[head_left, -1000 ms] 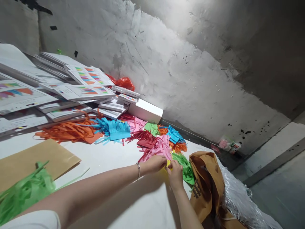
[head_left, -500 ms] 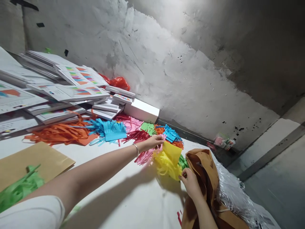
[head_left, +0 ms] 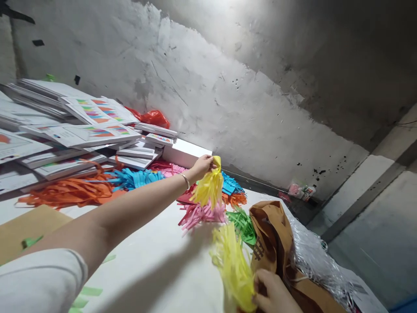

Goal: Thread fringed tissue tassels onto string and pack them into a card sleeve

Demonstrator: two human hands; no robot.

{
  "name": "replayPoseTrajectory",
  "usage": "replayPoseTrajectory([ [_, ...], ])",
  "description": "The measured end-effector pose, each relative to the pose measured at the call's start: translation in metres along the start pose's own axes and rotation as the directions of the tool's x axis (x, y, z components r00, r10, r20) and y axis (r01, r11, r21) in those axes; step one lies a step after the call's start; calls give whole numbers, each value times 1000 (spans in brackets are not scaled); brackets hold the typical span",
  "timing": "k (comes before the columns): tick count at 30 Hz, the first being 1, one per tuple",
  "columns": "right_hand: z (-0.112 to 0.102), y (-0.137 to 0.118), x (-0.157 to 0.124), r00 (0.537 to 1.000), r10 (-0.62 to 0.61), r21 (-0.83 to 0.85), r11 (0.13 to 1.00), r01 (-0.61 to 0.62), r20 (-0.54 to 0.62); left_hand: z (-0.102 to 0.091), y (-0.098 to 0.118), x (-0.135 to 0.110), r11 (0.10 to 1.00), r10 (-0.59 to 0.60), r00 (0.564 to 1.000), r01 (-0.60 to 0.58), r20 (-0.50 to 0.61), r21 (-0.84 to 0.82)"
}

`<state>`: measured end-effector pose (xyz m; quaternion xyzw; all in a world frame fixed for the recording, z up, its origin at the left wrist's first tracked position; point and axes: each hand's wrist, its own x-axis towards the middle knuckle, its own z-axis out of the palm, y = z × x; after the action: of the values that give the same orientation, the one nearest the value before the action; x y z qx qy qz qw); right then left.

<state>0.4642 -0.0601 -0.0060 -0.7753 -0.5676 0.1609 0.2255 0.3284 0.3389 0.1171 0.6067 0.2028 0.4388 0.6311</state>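
Observation:
My left hand [head_left: 202, 165] is raised over the pile of cut paper and pinches the top of a yellow fringed paper piece [head_left: 209, 188], whose strips hang down. My right hand [head_left: 273, 295] sits at the bottom edge, closed on a second yellow fringed paper piece [head_left: 232, 265] that stands up from my fist. Beneath them on the white table [head_left: 163, 269] lie pink fringes [head_left: 198, 214], green fringes [head_left: 243, 224], blue fringes [head_left: 133, 178] and orange fringes [head_left: 70, 191].
Stacks of white printed boxes [head_left: 81, 134] and a plain white box [head_left: 184, 153] line the wall at the left. A brown fabric bag [head_left: 276, 243] and silver film [head_left: 312, 256] lie at the right. A brown envelope [head_left: 26, 226] rests at the left edge. A red plastic bag [head_left: 151, 117] sits behind the stacks.
The yellow bundle has been pulled apart: my left hand rose with one piece, and my right hand drew back toward me with the other. The view turned slightly.

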Motion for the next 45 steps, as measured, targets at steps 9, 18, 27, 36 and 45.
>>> replayPoseTrajectory([
  [9,-9,-59,-40,995,-75,3,997,76,-65,77,-39,-86,947,55,897,-186,438,263],
  [18,5,-87,-52,879,-312,-80,949,304,-360,48,-12,-270,552,183,514,-759,838,346],
  [27,29,-151,-77,894,-420,-124,906,404,-157,-11,47,-334,294,203,601,-790,773,537],
  [36,60,-209,-101,717,-696,-86,718,691,-50,-56,92,-409,167,207,474,-879,856,446],
  [45,97,-224,-128,825,-544,-166,837,522,-153,-92,78,-451,182,183,673,-740,717,648],
])
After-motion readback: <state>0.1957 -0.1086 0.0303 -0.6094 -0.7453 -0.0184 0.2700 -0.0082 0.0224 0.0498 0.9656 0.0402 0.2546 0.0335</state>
